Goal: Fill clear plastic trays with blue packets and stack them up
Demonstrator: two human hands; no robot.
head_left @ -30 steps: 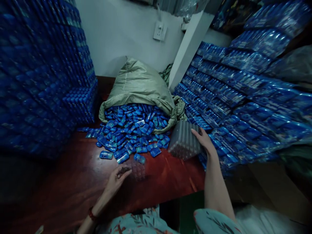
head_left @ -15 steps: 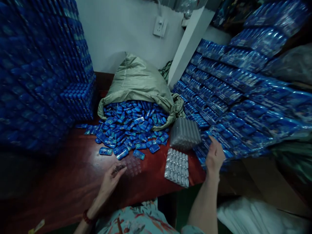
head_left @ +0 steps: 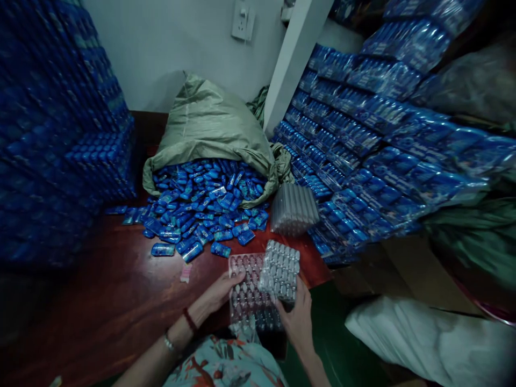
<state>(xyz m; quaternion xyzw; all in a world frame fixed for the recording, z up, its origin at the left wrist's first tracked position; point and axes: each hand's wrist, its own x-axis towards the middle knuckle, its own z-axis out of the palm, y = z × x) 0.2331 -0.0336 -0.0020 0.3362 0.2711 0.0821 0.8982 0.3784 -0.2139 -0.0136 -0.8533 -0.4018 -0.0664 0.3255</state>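
Note:
My left hand (head_left: 224,287) pinches the left edge of a clear plastic blister tray (head_left: 244,295), with its thumb on top. The thin tray has rows of rounded pockets and overhangs the table's front edge. My right hand (head_left: 297,314) is closed around the lower right corner of a stack of nested clear trays (head_left: 282,266). This stack lies against the loose tray and covers part of its right side. Beyond both hands, a heap of small blue printed packets (head_left: 201,220) spills from a greenish woven sack (head_left: 213,118).
A taller tray stack (head_left: 294,209) stands beside the sack. Blue packets in packed stacks (head_left: 100,161) rise at left, and wrapped blue packs (head_left: 363,140) pile up at right. A pink scrap (head_left: 186,272) lies on the reddish table (head_left: 121,301). A white sack (head_left: 427,344) sits lower right.
My left hand has moved right with the clear tray, bringing it beside the tray stack. My right hand has come down and inward and taken hold of that stack. The view has shifted slightly.

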